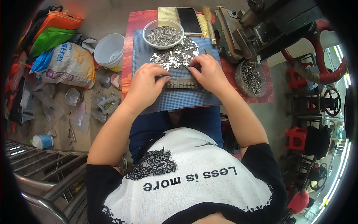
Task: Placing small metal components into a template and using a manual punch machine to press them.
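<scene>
A slotted metal bar lies crosswise on a blue textured mat, with small metal pieces in a row along it. At its left end, my left hand is closed with thumb and fingers together; what it grips is too small to make out. My right hand curls in a pinch above the right part of the bar, fingertips at the edge of a loose pile of small shiny metal pieces. Anything between those fingertips is hidden. Behind the pile stands a clear round bowl of similar thin metal pieces.
A phone and a small brush lie at the back. Dark machinery stands at the right, above a clear tub of metal parts. On the left floor are a white bucket and a printed sack.
</scene>
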Tool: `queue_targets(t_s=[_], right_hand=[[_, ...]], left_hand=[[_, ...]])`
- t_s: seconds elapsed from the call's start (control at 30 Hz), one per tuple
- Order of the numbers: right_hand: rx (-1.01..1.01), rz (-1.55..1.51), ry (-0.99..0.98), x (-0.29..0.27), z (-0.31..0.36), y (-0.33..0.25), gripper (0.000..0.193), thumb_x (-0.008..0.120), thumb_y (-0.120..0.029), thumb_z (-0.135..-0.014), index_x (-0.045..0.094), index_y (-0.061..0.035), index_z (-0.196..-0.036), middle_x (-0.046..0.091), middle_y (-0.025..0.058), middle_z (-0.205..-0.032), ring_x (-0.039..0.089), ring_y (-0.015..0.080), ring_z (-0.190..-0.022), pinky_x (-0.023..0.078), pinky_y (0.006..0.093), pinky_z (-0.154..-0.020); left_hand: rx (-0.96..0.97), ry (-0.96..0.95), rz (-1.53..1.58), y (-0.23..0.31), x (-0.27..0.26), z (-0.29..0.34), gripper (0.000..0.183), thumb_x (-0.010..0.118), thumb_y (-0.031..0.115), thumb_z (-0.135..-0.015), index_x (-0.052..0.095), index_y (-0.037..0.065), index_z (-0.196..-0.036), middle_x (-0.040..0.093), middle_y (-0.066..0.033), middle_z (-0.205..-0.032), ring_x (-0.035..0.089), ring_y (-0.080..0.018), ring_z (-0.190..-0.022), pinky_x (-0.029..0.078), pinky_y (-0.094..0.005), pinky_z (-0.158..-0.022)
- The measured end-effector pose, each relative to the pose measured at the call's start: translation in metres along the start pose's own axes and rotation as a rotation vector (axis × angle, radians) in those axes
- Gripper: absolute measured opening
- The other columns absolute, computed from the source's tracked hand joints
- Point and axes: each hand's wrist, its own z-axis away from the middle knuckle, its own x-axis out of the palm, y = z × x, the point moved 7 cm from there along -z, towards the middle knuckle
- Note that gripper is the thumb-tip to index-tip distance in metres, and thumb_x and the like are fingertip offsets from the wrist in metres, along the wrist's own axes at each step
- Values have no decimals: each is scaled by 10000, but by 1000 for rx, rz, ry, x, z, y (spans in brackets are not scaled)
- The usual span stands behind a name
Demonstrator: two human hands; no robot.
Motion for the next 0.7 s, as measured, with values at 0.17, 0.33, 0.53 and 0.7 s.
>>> queue_targets(t_s=[0.17, 0.33, 0.53, 0.7], right_hand=[[34, 8, -20, -1, 0, 0, 127, 725, -125, -815, 664, -18, -847, 653, 143, -870, 604, 337, -901, 484, 427, -834], [-76, -36, -23, -6, 2, -11, 85, 678, -79, -843, 640, -18, -887, 647, 145, -906, 601, 344, -923, 484, 431, -832], [-323, -36, -207, -2, 18, -55, 145, 678, -73, -840, 606, -11, -950, 614, 138, -907, 589, 329, -917, 479, 409, -835], [-298, 92, -194, 6, 23, -60, 104, 689, -71, -819, 639, -18, -892, 623, 133, -883, 598, 333, -916, 487, 418, -849]], left_hand=[[-39, 1, 39, -7, -5, 7, 114, 729, 96, -828, 752, 28, -917, 692, -114, -964, 630, -292, -960, 495, -385, -870], [-49, 8, 45, -9, -10, 14, 140, 721, 86, -841, 744, 18, -961, 693, -102, -983, 667, -240, -950, 512, -333, -851], [-30, 1, 23, -13, -7, 19, 170, 741, 119, -832, 745, 22, -971, 692, -93, -987, 651, -239, -959, 502, -337, -856], [7, 1, 1, -2, 3, 19, 223, 791, 161, -776, 740, 31, -951, 682, -110, -956, 603, -302, -985, 480, -392, -893]])
